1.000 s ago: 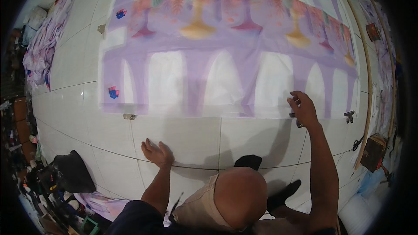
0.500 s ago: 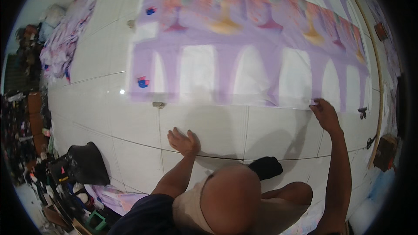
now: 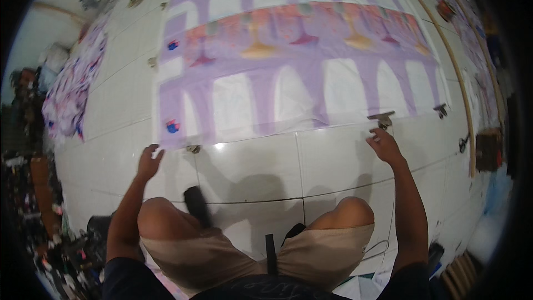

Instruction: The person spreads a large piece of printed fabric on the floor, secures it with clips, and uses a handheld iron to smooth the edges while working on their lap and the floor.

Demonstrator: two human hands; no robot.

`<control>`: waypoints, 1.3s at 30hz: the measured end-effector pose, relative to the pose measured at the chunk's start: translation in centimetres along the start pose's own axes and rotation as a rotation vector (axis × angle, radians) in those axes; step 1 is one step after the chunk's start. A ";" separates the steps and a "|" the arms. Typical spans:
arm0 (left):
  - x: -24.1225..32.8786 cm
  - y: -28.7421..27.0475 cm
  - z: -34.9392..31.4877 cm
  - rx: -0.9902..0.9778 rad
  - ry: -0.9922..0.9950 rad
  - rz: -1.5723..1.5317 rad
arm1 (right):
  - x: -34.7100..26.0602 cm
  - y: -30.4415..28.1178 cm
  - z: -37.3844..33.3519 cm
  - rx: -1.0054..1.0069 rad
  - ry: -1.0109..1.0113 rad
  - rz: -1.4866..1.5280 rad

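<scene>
A large sheet of printed cloth (image 3: 236,94), purple with white arch shapes and an orange-pink band, lies spread over the tiled floor in front of me. Just below its near edge, my right hand (image 3: 384,145) has its fingers apart, close to a metal bulldog clip (image 3: 381,116) that sits on that edge. My left hand (image 3: 149,162) is by the cloth's near left corner, fingers parted and nothing visible in them. Beside that corner another metal clip (image 3: 193,149) sits on the edge, and a dark clip (image 3: 440,111) is at the right corner.
Long wooden strips (image 3: 452,58) lie along the right, with scissors (image 3: 463,143) and a dark brown block (image 3: 488,150) nearby. A heap of purple-white cloth (image 3: 72,91) rests at the left, above dark clutter. My bent knees (image 3: 161,216) are close below the hands.
My left hand has moved left to the cloth's corner. My right hand has come off the near edge, where a metal clip now sits. My body has shifted, with both knees now in view.
</scene>
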State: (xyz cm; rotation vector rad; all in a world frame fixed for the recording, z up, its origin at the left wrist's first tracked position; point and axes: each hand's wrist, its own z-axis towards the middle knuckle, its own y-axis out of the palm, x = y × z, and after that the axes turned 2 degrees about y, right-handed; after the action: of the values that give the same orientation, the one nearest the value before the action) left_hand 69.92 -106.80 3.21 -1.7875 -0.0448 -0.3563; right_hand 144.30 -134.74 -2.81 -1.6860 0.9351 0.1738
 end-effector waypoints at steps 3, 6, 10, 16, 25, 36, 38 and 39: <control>1.4 -1.1 4.0 -0.052 0.105 0.059 | -2.9 -0.8 1.5 0.008 0.059 -0.057; 0.0 1.7 7.3 -0.073 0.237 0.000 | -6.1 0.5 3.1 0.080 -0.049 -0.149; -2.3 5.7 9.8 -0.018 0.251 -0.073 | -11.1 5.4 5.2 0.265 -0.234 -0.074; -4.9 8.3 12.1 0.104 0.341 0.175 | -18.2 16.0 5.9 0.355 0.062 -0.275; -7.0 9.3 12.5 0.305 0.366 0.058 | -26.1 25.9 4.6 0.430 -0.104 -0.063; -7.1 10.1 9.8 0.189 0.407 -0.038 | -22.5 25.7 4.7 0.664 0.114 -0.320; -7.0 10.2 9.5 0.201 0.404 -0.034 | -22.4 25.7 3.9 0.720 0.071 -0.199; -6.2 10.6 9.3 0.207 0.393 -0.049 | -22.4 25.7 3.5 0.747 0.049 -0.137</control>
State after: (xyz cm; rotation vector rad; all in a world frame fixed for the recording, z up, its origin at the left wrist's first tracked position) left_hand 68.39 -99.55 -10.27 -1.4889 0.1481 -0.7072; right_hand 113.62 -121.85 -10.92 -1.0523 0.7806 -0.2837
